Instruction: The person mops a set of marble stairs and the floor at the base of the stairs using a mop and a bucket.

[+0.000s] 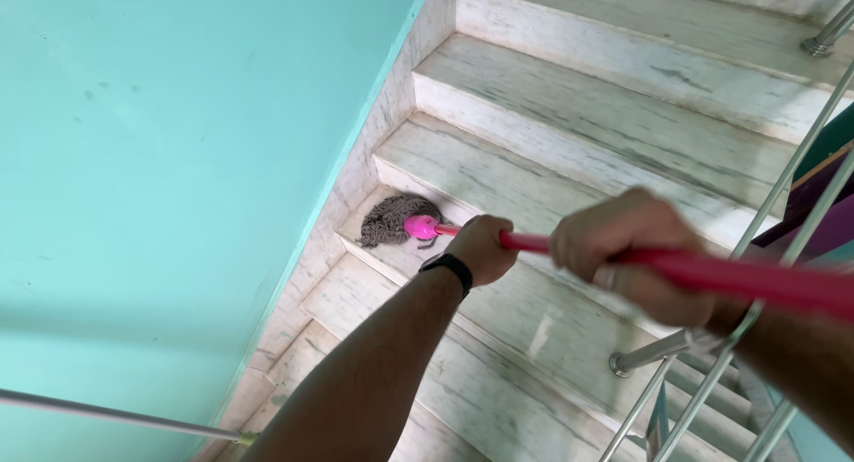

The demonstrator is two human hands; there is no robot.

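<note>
Marble stairs [569,133], white with grey veining, worn and streaked; they serve as the landmark for all entries below.

Mop [396,220]: grey string head on a pink socket, lying on a tread near the middle of the stairs, pushed into the corner where that tread meets the turquoise wall [169,160]. Red handle [712,271] runs from the head up and across toward the railing side of the stairs.

Left hand [485,247]: clenched round the handle, lower grip, just beside the pink socket. Black wristband [447,268] on the wrist.

Right hand [627,253]: clenched round the handle, upper grip, further toward the railing side. A ring shows on one finger. Somewhat blurred.

Railing [756,311]: steel bars at the open side of the stairs, one foot bolted to a tread beneath the right hand.

Rod [116,415]: thin, metal, against the wall at the lower end of the stairs; what it belongs to cannot be told.

Risks, as judged:
- Slip. Marble treads look smooth; if wetted by the mop they would give poor footing, and both hands are taken up, none on the railing.
- Handle strike. The upper end of the handle passes close to the railing bars; a long stroke could knock against them and jar the grip.
- Missed dirt. Strings bunched in the corner may ride over the tread edge.
</note>
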